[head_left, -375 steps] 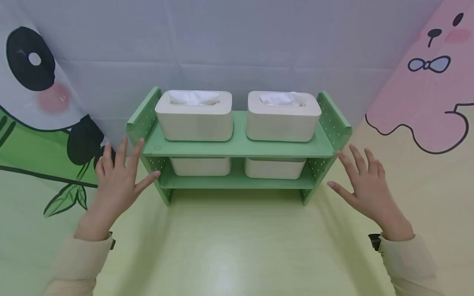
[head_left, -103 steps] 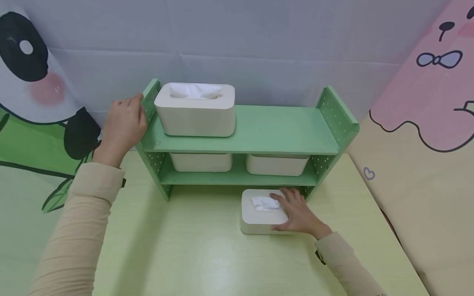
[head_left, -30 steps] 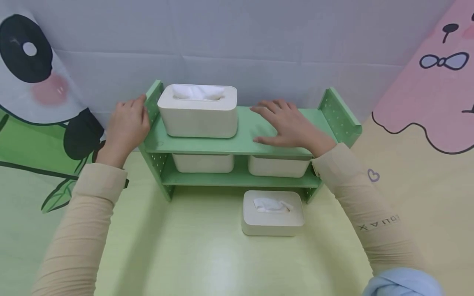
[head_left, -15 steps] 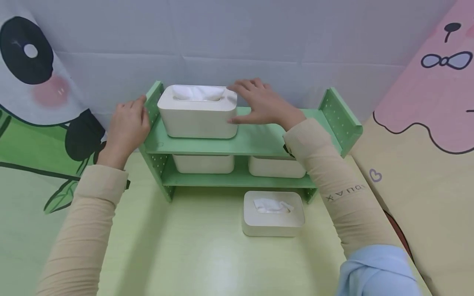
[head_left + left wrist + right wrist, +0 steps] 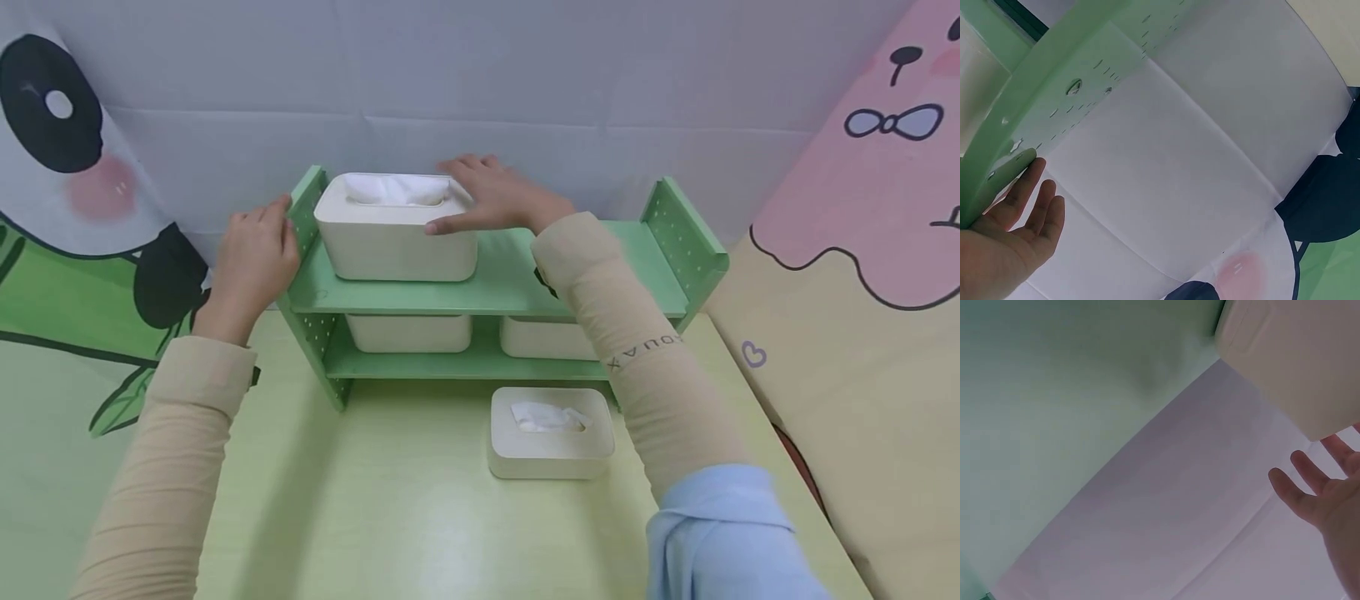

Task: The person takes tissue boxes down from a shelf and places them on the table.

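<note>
A white tissue box stands on the left of the green two-tier shelf's top board, a white tissue showing in its slot. My right hand is at that box's right end, thumb in front and fingers spread toward the back edge. In the right wrist view, several fingers extend past the corner of the box. With my left hand I grip the shelf's left side panel, fingers curled at its edge. Another tissue box sits on the table before the shelf.
Two more white boxes occupy the lower tier, one on the left and one on the right, partly covered by my right forearm. The pale table has its right edge beside a beige surface. A cartoon-printed cloth hangs behind.
My right hand left the tissue box on the table, rose over the top board, and moved left to the remaining upper box. My left hand has stayed on the side panel this last second.
</note>
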`<state>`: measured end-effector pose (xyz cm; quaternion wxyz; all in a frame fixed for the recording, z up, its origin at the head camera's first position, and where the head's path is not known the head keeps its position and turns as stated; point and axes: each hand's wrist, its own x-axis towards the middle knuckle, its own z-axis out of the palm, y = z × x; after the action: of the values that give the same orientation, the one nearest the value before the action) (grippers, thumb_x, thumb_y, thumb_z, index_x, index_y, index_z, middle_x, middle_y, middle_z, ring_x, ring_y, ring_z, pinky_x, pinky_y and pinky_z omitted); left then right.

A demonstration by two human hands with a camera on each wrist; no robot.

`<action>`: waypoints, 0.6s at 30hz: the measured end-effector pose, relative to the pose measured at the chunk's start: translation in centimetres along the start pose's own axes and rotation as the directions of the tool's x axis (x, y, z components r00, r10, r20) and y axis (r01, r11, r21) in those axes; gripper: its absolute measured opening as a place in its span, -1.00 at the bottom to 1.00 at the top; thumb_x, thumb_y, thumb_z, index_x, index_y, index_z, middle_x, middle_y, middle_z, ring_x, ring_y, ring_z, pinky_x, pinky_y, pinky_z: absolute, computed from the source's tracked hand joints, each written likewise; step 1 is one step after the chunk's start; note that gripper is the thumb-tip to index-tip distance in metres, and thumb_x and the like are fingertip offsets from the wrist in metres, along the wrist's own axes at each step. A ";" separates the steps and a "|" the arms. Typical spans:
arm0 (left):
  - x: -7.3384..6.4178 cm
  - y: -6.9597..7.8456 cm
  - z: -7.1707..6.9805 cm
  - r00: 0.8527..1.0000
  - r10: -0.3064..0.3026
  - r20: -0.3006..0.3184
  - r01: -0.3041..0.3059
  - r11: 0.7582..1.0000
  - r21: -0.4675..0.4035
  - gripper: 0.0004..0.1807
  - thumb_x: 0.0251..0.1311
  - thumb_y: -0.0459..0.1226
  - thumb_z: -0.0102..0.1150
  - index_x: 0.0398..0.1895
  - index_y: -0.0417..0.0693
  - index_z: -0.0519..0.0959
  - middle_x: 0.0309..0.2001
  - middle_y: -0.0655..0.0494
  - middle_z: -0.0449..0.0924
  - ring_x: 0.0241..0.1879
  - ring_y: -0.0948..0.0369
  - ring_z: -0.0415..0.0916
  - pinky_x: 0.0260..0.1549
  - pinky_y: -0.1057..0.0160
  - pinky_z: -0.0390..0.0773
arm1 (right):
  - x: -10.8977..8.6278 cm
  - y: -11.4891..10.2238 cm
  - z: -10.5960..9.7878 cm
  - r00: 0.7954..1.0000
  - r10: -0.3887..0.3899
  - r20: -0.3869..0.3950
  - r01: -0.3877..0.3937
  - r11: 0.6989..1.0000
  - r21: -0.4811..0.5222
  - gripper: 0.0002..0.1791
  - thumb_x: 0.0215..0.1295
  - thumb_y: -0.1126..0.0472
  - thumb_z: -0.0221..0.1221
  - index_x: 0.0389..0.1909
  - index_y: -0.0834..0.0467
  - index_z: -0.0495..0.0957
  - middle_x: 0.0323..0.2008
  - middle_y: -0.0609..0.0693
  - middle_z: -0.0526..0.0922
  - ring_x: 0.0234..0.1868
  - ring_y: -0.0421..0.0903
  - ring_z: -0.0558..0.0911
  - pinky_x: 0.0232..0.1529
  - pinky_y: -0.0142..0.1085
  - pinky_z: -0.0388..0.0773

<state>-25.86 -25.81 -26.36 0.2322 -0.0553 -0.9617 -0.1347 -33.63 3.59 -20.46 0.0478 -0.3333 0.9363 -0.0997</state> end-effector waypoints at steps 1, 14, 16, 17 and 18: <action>0.0 0.0 0.0 1.000 -0.001 0.001 0.001 1.000 -0.001 -0.50 0.35 -0.28 -0.37 0.29 -0.37 0.18 0.13 -0.42 0.35 0.07 -0.30 0.30 0.09 -0.16 0.22 | 0.1 -0.1 0.0 1.000 0.005 0.013 -0.005 1.000 0.011 0.11 -0.11 -0.54 0.01 0.43 -0.15 -0.18 0.44 -0.13 -0.12 0.43 0.02 -0.10 0.38 0.02 -0.09; -0.1 -0.1 0.1 1.000 -0.002 -0.009 0.002 1.000 -0.015 -0.50 0.36 -0.27 -0.37 0.28 -0.36 0.19 0.13 -0.43 0.35 0.07 -0.31 0.29 0.12 -0.17 0.20 | 1.8 -1.3 0.6 0.995 -0.035 0.096 0.028 0.997 0.075 0.16 -0.16 -0.50 0.09 0.43 -0.13 -0.20 0.43 -0.08 -0.15 0.41 0.01 -0.11 0.33 -0.04 0.03; -0.1 -0.1 0.1 1.000 -0.001 -0.011 0.001 1.000 -0.018 -0.50 0.36 -0.27 -0.37 0.28 -0.37 0.19 0.13 -0.43 0.35 0.07 -0.31 0.29 0.13 -0.17 0.20 | 1.9 -1.3 0.7 0.995 -0.040 0.096 0.032 0.996 0.084 0.15 -0.15 -0.49 0.11 0.42 -0.13 -0.19 0.43 -0.07 -0.15 0.40 0.01 -0.12 0.33 -0.03 0.04; -0.1 -0.1 0.1 1.000 0.000 -0.013 -0.001 1.000 -0.019 -0.50 0.35 -0.27 -0.38 0.28 -0.37 0.19 0.13 -0.42 0.35 0.07 -0.31 0.29 0.13 -0.17 0.20 | 2.0 -1.3 0.7 0.994 -0.043 0.096 0.034 0.995 0.091 0.15 -0.14 -0.48 0.11 0.42 -0.13 -0.19 0.42 -0.06 -0.15 0.40 0.01 -0.12 0.32 -0.03 0.04; -0.1 -0.2 0.1 1.000 0.000 -0.013 -0.001 1.000 -0.021 -0.50 0.35 -0.27 -0.38 0.28 -0.37 0.20 0.13 -0.42 0.35 0.08 -0.31 0.29 0.13 -0.17 0.20 | 2.0 -1.4 0.8 0.994 -0.044 0.095 0.036 0.995 0.094 0.14 -0.14 -0.47 0.12 0.42 -0.12 -0.18 0.42 -0.05 -0.15 0.39 0.02 -0.12 0.32 -0.03 0.05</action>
<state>-25.82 -25.95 -26.51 0.2378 -0.0572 -0.9587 -0.1450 -34.26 1.14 -20.97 0.1065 -0.3539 0.9205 -0.1273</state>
